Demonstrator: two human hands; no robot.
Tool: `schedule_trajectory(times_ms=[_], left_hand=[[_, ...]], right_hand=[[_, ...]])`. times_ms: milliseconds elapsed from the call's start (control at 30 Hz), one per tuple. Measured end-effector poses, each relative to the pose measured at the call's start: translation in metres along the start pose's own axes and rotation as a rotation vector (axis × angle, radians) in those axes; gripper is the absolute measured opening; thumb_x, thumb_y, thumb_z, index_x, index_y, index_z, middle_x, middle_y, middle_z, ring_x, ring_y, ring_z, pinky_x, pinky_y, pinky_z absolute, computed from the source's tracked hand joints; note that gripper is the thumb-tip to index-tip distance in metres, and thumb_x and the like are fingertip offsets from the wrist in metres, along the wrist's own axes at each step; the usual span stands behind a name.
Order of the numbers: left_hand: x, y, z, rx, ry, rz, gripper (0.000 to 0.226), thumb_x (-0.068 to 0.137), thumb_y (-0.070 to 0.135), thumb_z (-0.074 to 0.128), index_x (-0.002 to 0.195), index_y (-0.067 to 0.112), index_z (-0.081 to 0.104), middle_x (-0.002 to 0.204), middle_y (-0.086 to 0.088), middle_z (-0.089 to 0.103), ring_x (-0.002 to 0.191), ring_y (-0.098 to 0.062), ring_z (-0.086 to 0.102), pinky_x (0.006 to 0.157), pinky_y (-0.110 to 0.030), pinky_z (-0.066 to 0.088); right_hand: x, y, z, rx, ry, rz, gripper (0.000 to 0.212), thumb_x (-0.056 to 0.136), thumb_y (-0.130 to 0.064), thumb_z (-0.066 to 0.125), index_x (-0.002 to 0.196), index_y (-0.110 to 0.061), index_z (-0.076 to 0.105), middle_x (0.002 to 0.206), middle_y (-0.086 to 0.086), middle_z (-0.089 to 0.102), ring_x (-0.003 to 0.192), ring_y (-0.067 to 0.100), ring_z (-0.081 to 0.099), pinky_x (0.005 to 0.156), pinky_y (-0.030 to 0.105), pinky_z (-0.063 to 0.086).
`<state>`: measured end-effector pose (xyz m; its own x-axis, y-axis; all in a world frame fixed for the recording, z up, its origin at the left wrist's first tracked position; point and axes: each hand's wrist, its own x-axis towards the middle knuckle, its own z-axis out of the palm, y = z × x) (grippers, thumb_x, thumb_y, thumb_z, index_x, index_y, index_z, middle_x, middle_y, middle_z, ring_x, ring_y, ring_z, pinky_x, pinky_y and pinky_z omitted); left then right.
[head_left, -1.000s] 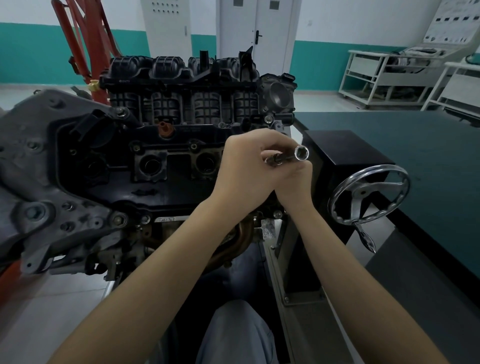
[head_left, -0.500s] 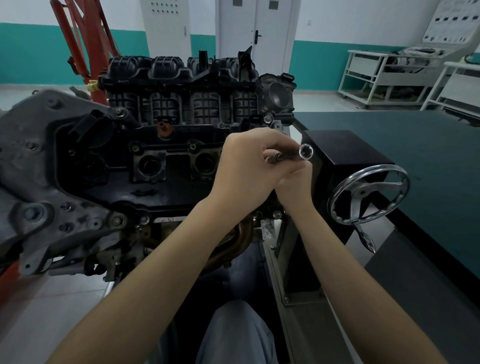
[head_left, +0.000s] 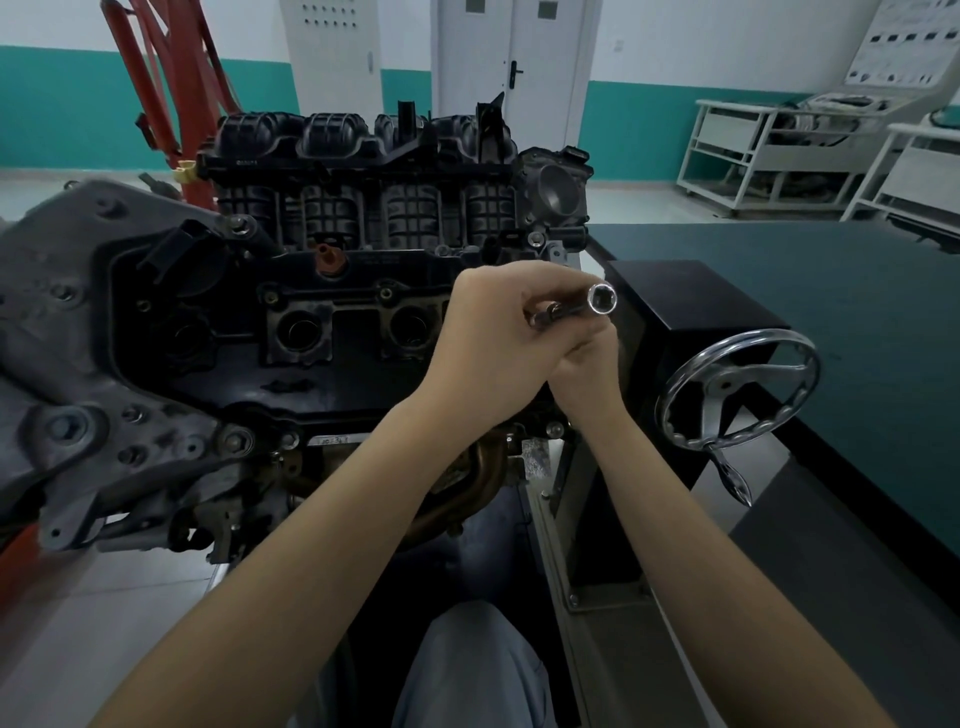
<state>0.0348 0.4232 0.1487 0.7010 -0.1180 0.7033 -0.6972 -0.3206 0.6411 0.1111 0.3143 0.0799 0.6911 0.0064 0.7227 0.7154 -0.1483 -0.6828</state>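
Socket tool (head_left: 571, 309) gripped in L hand (head_left: 493, 343) & R hand (head_left: 589, 371), just in front of engine (head_left: 311, 280).
Engine at left; L hand clenched round tool shaft, socket end poking out up-right. R hand tucked under L, fingers curled up onto shaft, grip partly hidden. Handwheel (head_left: 719, 387) & desk (head_left: 831, 291) to right.

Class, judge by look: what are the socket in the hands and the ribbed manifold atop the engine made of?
The socket looks like chromed steel: mirror-bright, sharp highlights. The manifold is probably moulded black plastic: matt, ribbed grid walls.
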Motion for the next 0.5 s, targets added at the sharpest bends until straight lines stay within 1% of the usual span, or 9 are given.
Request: schedule_trajectory(times_ms=[33, 67, 133, 200, 267, 300, 400, 467, 500], left_hand=[[0.0, 0.0, -0.001, -0.036, -0.036, -0.011, 0.024, 0.079, -0.003, 0.073, 0.101, 0.006, 0.073, 0.094, -0.005, 0.073, 0.091, -0.012, 0.07, 0.087, -0.033, 0.056], [0.0, 0.0, -0.002, -0.065, -0.068, -0.025, 0.027, 0.079, -0.006, 0.072, 0.103, 0.006, 0.072, 0.095, -0.006, 0.073, 0.092, -0.013, 0.07, 0.088, -0.033, 0.056], [0.0, -0.001, -0.001, -0.063, -0.09, -0.035, 0.029, 0.078, -0.007, 0.072, 0.104, 0.005, 0.072, 0.096, -0.007, 0.073, 0.093, -0.014, 0.07, 0.088, -0.034, 0.056], [0.0, -0.001, 0.001, -0.011, -0.037, -0.031, 0.026, 0.075, -0.003, 0.076, 0.1, 0.006, 0.073, 0.094, -0.004, 0.073, 0.092, -0.012, 0.069, 0.087, -0.035, 0.056], [0.0, 0.0, 0.002, 0.023, 0.033, -0.028, 0.021, 0.074, 0.003, 0.079, 0.094, 0.008, 0.075, 0.088, -0.001, 0.073, 0.087, -0.011, 0.069, 0.083, -0.035, 0.057], [-0.001, 0.001, 0.003, 0.027, 0.044, -0.029, 0.019, 0.074, 0.004, 0.079, 0.092, 0.009, 0.075, 0.087, 0.001, 0.073, 0.085, -0.01, 0.07, 0.082, -0.034, 0.057], [0.001, 0.003, 0.001, 0.0, -0.003, -0.019, 0.022, 0.076, 0.002, 0.076, 0.096, 0.009, 0.075, 0.087, 0.005, 0.071, 0.086, -0.008, 0.07, 0.085, -0.031, 0.056], [0.002, 0.004, 0.0, -0.03, -0.04, -0.028, 0.024, 0.077, -0.002, 0.074, 0.099, 0.007, 0.074, 0.09, 0.0, 0.072, 0.088, -0.01, 0.07, 0.087, -0.031, 0.056], [0.002, 0.005, -0.001, -0.04, -0.059, -0.036, 0.025, 0.077, -0.004, 0.073, 0.1, 0.006, 0.073, 0.092, -0.003, 0.073, 0.089, -0.011, 0.07, 0.088, -0.032, 0.056]], right_hand=[[-0.001, -0.001, 0.001, -0.003, 0.008, 0.011, 0.023, 0.078, -0.002, 0.059, 0.074, -0.025, 0.061, 0.07, -0.016, 0.063, 0.066, -0.002, 0.06, 0.058, 0.021, 0.049], [-0.001, -0.004, 0.001, -0.01, 0.021, 0.009, 0.021, 0.078, -0.011, 0.059, 0.071, -0.03, 0.058, 0.063, -0.019, 0.061, 0.063, -0.006, 0.059, 0.056, 0.014, 0.046], [-0.002, -0.011, 0.002, -0.004, 0.03, 0.008, 0.012, 0.075, -0.027, 0.056, 0.07, -0.038, 0.055, 0.063, -0.03, 0.062, 0.065, -0.013, 0.059, 0.058, 0.005, 0.042], [-0.001, -0.01, 0.003, 0.004, 0.022, 0.009, 0.013, 0.077, -0.025, 0.057, 0.075, -0.038, 0.06, 0.07, -0.036, 0.063, 0.071, -0.013, 0.061, 0.064, 0.005, 0.045], [0.0, -0.009, 0.004, 0.014, 0.015, 0.021, 0.021, 0.077, -0.018, 0.058, 0.079, -0.039, 0.062, 0.074, -0.034, 0.065, 0.074, -0.011, 0.063, 0.066, 0.006, 0.046], [0.0, -0.009, 0.004, 0.024, 0.014, 0.031, 0.019, 0.076, -0.021, 0.058, 0.078, -0.04, 0.061, 0.074, -0.033, 0.065, 0.072, -0.011, 0.062, 0.064, 0.006, 0.045], [-0.001, -0.013, 0.005, 0.058, 0.002, 0.021, 0.016, 0.076, -0.024, 0.057, 0.075, -0.041, 0.058, 0.076, -0.034, 0.064, 0.072, -0.014, 0.059, 0.063, 0.005, 0.044], [-0.001, -0.014, 0.006, 0.05, 0.003, 0.021, 0.023, 0.078, -0.024, 0.056, 0.073, -0.046, 0.064, 0.077, -0.035, 0.064, 0.072, -0.015, 0.059, 0.063, 0.004, 0.044], [0.0, -0.016, 0.006, 0.038, 0.018, 0.024, 0.023, 0.078, -0.028, 0.056, 0.071, -0.048, 0.064, 0.073, -0.031, 0.065, 0.068, -0.012, 0.06, 0.06, 0.005, 0.043]])
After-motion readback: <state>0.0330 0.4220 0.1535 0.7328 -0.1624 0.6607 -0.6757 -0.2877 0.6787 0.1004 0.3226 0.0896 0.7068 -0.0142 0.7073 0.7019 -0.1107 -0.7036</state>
